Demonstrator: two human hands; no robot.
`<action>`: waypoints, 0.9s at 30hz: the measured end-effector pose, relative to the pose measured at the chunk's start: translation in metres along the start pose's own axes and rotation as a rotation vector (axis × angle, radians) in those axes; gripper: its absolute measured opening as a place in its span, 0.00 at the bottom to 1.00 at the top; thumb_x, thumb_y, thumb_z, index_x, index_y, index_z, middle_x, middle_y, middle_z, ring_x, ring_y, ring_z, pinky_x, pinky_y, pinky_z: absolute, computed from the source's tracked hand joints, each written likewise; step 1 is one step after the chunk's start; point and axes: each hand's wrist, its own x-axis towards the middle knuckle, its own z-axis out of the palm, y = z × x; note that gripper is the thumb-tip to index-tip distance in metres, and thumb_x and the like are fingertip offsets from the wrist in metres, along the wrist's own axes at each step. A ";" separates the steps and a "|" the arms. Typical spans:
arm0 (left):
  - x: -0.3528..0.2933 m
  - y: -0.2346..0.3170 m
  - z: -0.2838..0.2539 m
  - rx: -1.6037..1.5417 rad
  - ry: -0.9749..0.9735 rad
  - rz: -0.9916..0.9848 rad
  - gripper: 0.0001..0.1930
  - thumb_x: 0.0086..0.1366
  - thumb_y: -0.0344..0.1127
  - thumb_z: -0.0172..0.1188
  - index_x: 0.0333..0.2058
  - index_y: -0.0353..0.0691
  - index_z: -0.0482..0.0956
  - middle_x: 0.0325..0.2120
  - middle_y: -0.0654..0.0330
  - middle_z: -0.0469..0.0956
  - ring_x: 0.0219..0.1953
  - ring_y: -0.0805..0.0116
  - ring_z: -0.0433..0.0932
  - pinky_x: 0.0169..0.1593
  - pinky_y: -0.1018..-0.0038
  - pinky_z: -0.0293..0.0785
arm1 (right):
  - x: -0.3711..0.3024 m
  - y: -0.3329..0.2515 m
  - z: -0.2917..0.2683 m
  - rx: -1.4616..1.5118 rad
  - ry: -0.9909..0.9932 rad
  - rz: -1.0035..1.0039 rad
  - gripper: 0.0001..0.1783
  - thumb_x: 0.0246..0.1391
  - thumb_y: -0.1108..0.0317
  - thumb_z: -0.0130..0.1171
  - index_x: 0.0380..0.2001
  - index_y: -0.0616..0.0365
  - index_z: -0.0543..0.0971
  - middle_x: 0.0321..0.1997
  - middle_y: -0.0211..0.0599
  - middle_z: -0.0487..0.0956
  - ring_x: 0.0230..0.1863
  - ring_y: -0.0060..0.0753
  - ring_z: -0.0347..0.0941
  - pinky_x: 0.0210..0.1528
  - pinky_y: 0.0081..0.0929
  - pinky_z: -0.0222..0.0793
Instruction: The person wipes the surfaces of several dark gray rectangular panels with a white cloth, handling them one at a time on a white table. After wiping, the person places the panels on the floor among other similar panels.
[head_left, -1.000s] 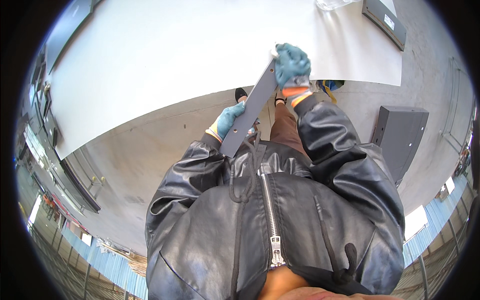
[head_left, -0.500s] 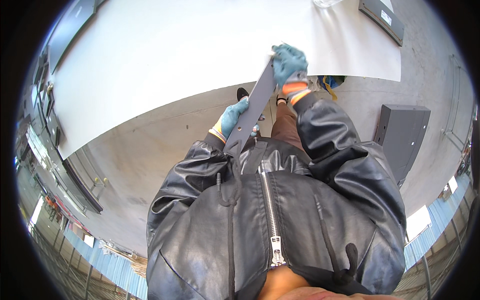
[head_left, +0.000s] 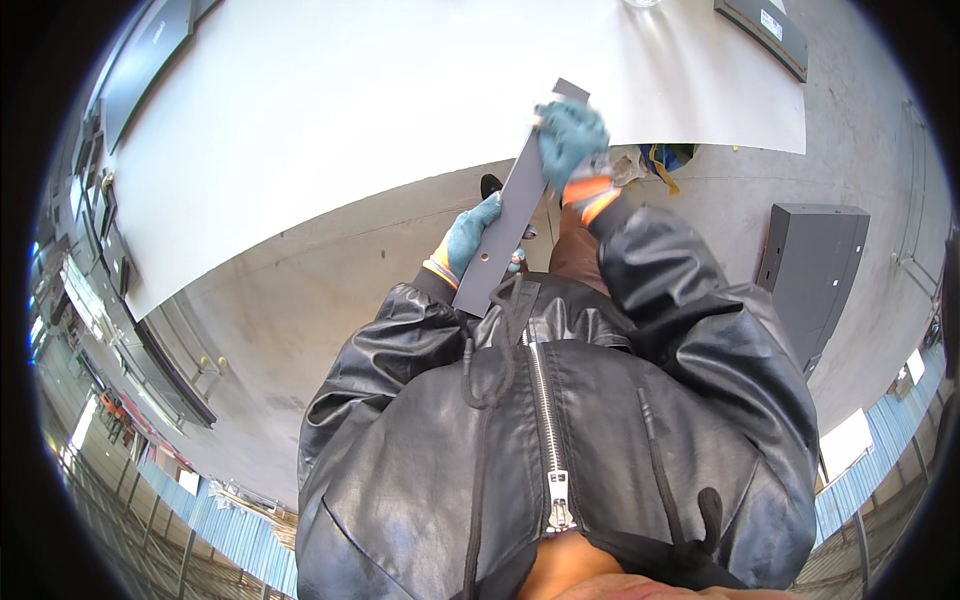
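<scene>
A long flat grey metal strip [head_left: 512, 208] with a small hole near its near end slants away from my waist, its far end over the white tabletop [head_left: 330, 120]. My left hand [head_left: 470, 235], in a blue-green glove with an orange-and-white cuff, is closed around the strip's lower left edge; some of its fingers pass underneath. Across the strip's upper part lies my right hand [head_left: 573, 140], gloved alike and smeared by motion. Its fingers are curled, and a small whitish bit shows at the fingertips, too blurred to name.
Dark grey panels [head_left: 150, 70] lie at the table's far left, and another dark piece [head_left: 765, 30] with a label at its far right. A dark grey box-like panel [head_left: 815, 275] stands on the floor to the right. Bags [head_left: 660, 165] sit beneath the table edge.
My right hand has slid down along the strip toward me, uncovering its far end. My left hand keeps its hold in nearly the same place.
</scene>
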 end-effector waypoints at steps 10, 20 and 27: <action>0.012 -0.005 -0.014 0.029 -0.007 -0.004 0.27 0.75 0.55 0.50 0.57 0.36 0.72 0.37 0.46 0.81 0.26 0.60 0.81 0.31 0.68 0.82 | -0.014 0.010 0.002 0.076 -0.054 -0.251 0.11 0.50 0.70 0.63 0.38 0.47 0.86 0.40 0.35 0.85 0.39 0.42 0.80 0.39 0.41 0.79; -0.011 -0.011 -0.014 -0.078 -0.104 0.122 0.25 0.77 0.55 0.44 0.58 0.40 0.71 0.36 0.47 0.82 0.25 0.59 0.81 0.29 0.68 0.82 | 0.073 0.074 -0.036 0.094 0.031 -0.035 0.16 0.54 0.68 0.61 0.47 0.49 0.86 0.44 0.41 0.86 0.50 0.46 0.80 0.57 0.39 0.75; -0.031 -0.001 -0.004 -0.063 -0.084 0.148 0.28 0.75 0.59 0.49 0.59 0.42 0.70 0.37 0.48 0.81 0.26 0.62 0.81 0.28 0.70 0.82 | 0.066 0.061 -0.096 0.123 0.337 -0.010 0.14 0.61 0.74 0.58 0.48 0.59 0.85 0.49 0.39 0.85 0.49 0.33 0.82 0.54 0.28 0.78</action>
